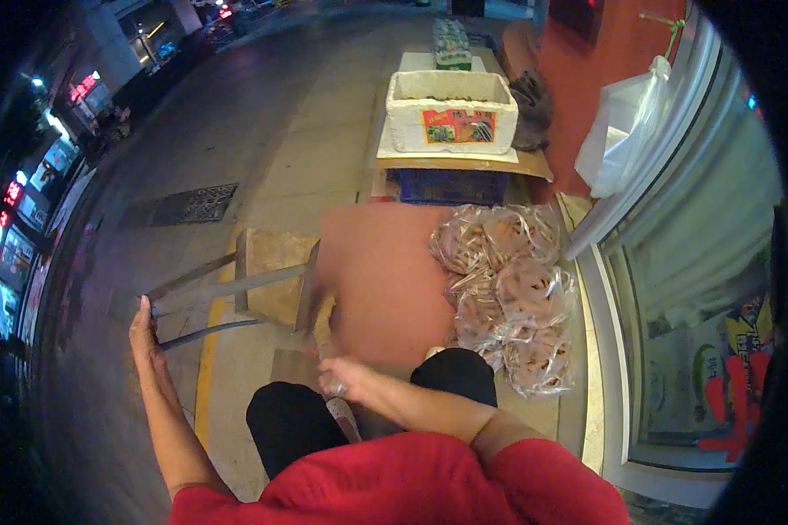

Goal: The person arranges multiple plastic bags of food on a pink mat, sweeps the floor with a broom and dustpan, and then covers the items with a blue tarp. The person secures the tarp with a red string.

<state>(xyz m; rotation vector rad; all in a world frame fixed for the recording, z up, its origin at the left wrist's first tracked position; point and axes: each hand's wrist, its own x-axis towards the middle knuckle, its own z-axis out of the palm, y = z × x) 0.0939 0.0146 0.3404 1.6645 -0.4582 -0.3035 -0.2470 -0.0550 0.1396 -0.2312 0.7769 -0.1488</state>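
Note:
At the left, my left hand (144,331) grips the near end of the grey bars of a stool-like frame (276,279), whose worn tan panel is tilted on its side above the pavement. In front of my knees my right hand (345,379) is closed, with motion blur about it. A blurred yellowish, strip-like object (326,325) rises from the right hand towards the frame's right edge; its kind is unclear. Beyond it lies a flat reddish board or sheet (387,282). Clear plastic bags (532,295) with brownish contents lie to its right.
A white foam box (453,118) stands on boards over a blue plastic crate (453,187), with wrapped bottles (452,42) behind. A glass door (689,275) borders the right side, a plastic bag (624,131) hanging beside it. A grated drain cover (207,203) lies at the left.

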